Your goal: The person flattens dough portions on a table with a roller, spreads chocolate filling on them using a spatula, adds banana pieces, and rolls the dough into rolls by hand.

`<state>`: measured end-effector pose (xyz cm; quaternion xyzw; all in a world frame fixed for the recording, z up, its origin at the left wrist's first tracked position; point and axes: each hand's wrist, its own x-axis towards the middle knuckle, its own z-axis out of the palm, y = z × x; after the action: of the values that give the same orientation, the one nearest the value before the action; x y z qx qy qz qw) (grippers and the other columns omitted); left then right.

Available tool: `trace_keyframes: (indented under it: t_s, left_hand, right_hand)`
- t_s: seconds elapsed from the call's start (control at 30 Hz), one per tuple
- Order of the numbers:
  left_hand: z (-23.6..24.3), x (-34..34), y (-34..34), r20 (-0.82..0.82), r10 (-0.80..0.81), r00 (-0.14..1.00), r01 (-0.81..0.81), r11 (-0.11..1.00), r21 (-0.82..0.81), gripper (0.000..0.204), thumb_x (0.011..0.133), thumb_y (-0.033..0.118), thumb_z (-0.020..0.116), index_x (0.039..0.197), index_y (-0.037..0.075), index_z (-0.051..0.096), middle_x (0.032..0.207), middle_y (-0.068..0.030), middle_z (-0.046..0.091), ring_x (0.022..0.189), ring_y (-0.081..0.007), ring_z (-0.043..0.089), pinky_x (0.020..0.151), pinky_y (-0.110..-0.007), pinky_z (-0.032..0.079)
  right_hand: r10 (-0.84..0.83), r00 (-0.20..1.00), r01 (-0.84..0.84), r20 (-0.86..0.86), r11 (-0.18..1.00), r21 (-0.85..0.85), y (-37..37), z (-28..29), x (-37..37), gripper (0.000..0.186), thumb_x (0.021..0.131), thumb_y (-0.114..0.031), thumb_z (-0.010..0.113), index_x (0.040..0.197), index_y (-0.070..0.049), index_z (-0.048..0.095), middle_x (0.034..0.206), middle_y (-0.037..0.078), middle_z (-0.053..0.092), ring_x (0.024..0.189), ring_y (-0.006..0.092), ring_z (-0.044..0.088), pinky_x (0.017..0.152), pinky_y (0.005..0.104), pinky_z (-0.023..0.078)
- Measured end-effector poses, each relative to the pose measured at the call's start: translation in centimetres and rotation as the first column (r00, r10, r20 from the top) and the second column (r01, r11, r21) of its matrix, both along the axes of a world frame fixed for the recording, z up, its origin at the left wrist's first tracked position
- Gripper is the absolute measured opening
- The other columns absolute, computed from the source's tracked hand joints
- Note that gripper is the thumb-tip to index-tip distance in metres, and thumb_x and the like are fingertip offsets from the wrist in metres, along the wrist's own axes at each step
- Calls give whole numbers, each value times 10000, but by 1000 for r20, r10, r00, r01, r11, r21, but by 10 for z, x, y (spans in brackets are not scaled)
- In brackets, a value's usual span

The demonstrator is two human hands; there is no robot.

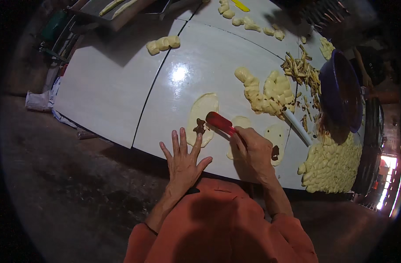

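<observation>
Okay, hidden stuff first: the right hand (254, 146) blocks a chunk of the middle dough oval (241, 121), and most of the red spatula (218, 121)'s handle vanishes inside the grip. Can't tell if the blade actually touches the dough. The tray (121, 21) at upper left is cut off by the frame, same for the yellow tool (241, 5) up top. The purple bowl (340, 92) is tipped away from the view enough that its contents are hard to make out.

Pose-wise, the left hand (183, 162) is palm down at the near edge of the tabletop (99, 87), fingers spread wide, thumb out to the right. Its index fingertip overlaps the left dough oval (203, 107) right by the brown filling (199, 126); no idea how hard it's pressing, if at all. The right hand comes in from lower right, fingers wrapped around the spatula handle, blade angled up and left, its tip just beside the filling.

Counts: three flattened dough ovals in a row, the right dough oval (274, 136) with one dark patch. One white rod (298, 127) leans along the big dough heap. Two pale strips on the tray. The small dough row (163, 44) is maybe three or four lumps, they blur together.
</observation>
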<state>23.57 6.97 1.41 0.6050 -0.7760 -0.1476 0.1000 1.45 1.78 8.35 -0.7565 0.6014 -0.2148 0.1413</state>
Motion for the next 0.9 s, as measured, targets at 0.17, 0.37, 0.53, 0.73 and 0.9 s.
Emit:
trace_keyframes:
  t_s: [0.17,0.37,0.53,0.73,0.9]
  left_hand:
    - [10,-3,-12,-9,-27,1000,28,998,51,848,957,637,588,1626,168,360,1699,-287,96,1571,-495,58,1129,-817,19]
    - [15,0,-36,54,25,998,-29,997,75,884,955,649,583,1635,151,319,1669,-328,165,1555,-530,87,1136,-808,50]
    - [9,15,-14,42,-50,998,47,996,75,877,949,648,589,1632,162,331,1669,-325,167,1557,-526,85,1137,-806,44]
    - [12,10,-9,22,-99,995,97,993,70,797,967,574,605,1612,164,377,1652,-322,236,1546,-529,150,1163,-775,37]
    - [12,21,-5,14,-65,998,64,995,77,643,954,466,670,1499,145,555,1620,-321,327,1530,-518,229,1192,-724,73]
  right_hand:
    - [38,999,-38,26,999,-3,-9,1,6,167,937,-159,690,1090,-92,688,856,92,657,761,288,679,636,409,525]
    - [-16,1000,16,11,999,45,-5,-1,1,160,939,-140,721,1083,-73,741,925,126,727,759,308,715,668,369,552]
    - [-7,994,7,105,1000,7,0,-5,2,186,952,-159,687,1120,-80,697,882,117,672,749,314,678,637,411,519]
    - [-46,989,30,141,993,115,6,-5,-8,194,958,-198,695,1116,-86,697,876,124,684,777,322,691,671,440,528]
    - [-477,690,191,544,845,499,-6,-7,-61,254,998,-242,660,1143,-35,644,867,101,748,655,181,662,608,355,529]
